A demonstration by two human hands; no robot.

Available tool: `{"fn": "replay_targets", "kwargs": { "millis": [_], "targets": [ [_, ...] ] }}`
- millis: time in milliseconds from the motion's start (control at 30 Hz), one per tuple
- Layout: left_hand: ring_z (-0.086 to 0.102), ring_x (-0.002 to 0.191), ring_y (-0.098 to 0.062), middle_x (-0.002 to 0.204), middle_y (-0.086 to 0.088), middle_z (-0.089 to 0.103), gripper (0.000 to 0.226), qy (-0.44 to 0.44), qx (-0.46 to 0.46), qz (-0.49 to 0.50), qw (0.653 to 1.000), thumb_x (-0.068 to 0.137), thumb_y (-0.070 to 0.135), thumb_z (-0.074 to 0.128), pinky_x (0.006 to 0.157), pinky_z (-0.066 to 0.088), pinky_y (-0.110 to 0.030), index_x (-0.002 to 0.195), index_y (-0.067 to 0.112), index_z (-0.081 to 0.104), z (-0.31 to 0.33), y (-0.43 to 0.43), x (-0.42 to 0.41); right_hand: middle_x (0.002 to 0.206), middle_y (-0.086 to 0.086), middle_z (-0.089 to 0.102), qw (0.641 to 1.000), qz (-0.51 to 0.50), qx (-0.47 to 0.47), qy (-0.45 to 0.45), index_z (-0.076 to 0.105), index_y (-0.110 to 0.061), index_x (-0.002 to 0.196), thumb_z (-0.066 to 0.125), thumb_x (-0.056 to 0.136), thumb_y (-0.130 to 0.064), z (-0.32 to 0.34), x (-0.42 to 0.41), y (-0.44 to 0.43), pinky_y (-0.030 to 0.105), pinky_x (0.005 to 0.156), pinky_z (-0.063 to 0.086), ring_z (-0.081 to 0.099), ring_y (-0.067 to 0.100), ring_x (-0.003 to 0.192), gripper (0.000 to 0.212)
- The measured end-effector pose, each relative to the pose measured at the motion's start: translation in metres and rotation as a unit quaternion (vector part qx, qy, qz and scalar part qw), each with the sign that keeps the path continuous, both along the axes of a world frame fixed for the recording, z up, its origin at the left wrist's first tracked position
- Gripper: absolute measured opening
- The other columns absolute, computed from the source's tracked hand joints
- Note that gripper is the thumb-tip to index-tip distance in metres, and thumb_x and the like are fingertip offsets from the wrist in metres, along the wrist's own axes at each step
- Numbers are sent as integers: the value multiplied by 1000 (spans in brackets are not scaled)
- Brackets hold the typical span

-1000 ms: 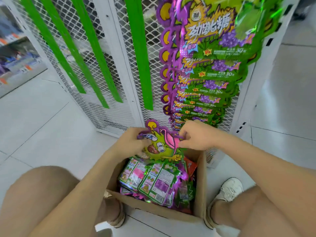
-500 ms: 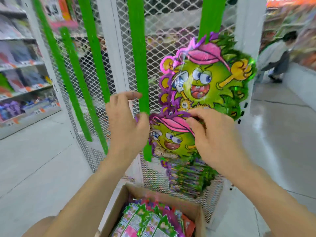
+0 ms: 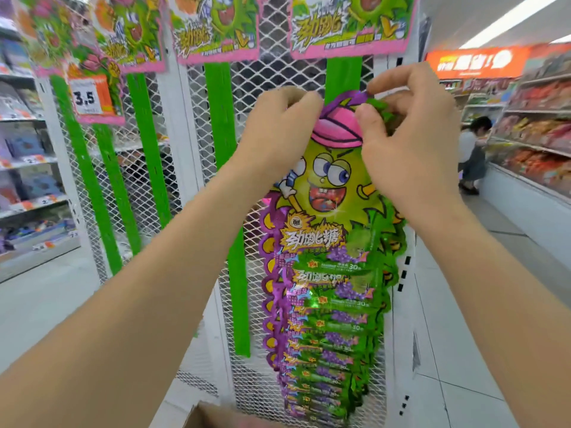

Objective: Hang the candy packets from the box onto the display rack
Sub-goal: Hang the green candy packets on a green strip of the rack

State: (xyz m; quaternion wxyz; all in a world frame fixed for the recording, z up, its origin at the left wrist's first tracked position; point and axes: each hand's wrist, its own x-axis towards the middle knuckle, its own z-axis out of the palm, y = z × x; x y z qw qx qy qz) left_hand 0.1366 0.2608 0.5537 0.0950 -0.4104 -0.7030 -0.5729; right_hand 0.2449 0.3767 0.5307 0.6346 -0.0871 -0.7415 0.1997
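One packet (image 3: 327, 180) raised; left hand (image 3: 278, 128), right hand (image 3: 408, 146) pinch top.

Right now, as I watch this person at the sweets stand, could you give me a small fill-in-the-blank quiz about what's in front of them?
1. The left hand and the right hand both pinch the top of a candy packet whose cartoon face wears a ____ cap.
2. Behind the packet's top runs a ____ hanging strip of the display rack.
3. The price tag at the upper left reads ____.

Missing words: pink; green; 3,5
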Motion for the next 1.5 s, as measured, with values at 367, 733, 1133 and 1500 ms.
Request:
{"fn": "replay_targets", "kwargs": {
  "millis": [367,733,1133,1500],
  "targets": [
    [78,102,-33,107,-9,82,28,-173,11,-166,971,99,43,69,102,59,-51,102,18,82,5,10,-8,89,-10,54,999,-22,44,20,57,-8,110,65,93,-13,17,-13,6,10,68,36,54,5,76,19],
    [78,96,-39,99,-18,81,29,-104,-3,-150,983,101,33,67,98,60,-57,97,9,82,-4,7,-12,83,-4,52,995,-41,88,7,52,2,114,63,95,-12,3,-11,4,21,61,29,46,8,63,25],
    [55,113,-26,121,-5,62,28,356,10,118,927,97,8,66,98,40,-32,123,15,69,-119,-54,-19,95,11,65,976,21,196,-93,69,-4,98,62,81,-3,-131,4,-66,47,82,49,59,35,91,18],
    [71,112,-33,115,-10,75,38,-12,-624,-54,779,88,36,52,92,58,-43,119,23,71,-435,-150,-62,70,14,66,642,180,59,-743,66,-7,77,57,87,-30,-363,-46,-105,44,67,61,70,34,73,27]
  ]
}}
